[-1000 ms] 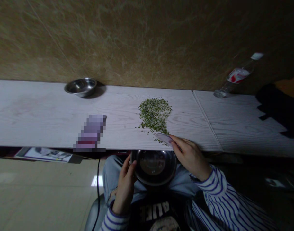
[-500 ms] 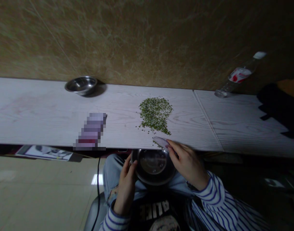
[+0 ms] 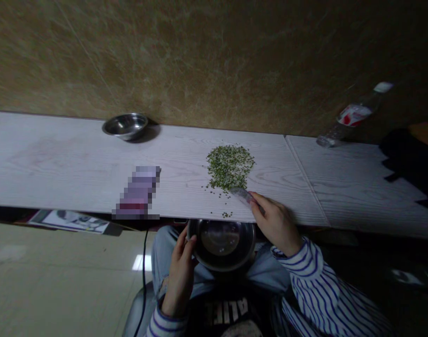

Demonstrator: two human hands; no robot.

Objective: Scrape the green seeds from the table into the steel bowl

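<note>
My left hand (image 3: 181, 262) grips the left rim of a metal bowl (image 3: 247, 248), held over my lap just below the table's front edge. The thumb lies on the rim. In my right hand (image 3: 275, 222), pinched between thumb and fingers, is a small translucent oval piece (image 3: 242, 194), perhaps a plastic scraper. Its far tip touches the lower edge of a spread of small green beans (image 3: 229, 164) on the table. Between that spread and the bowl, a few loose beans (image 3: 227, 215) lie at the table edge. The bowl's inside is dark, and its contents are hard to make out.
A second metal bowl (image 3: 126, 126) stands by the wall at the left. Nearer lies a blurred-out phone-like slab (image 3: 138, 192). A plastic bottle (image 3: 354, 114) stands at the right, beside dark cloth (image 3: 406, 159). A black cable (image 3: 144, 267) hangs below the white table (image 3: 59, 164).
My right hand has moved the translucent piece away from the table edge and up to the beans. The left hand still holds the bowl. The whole view has shifted slightly.
</note>
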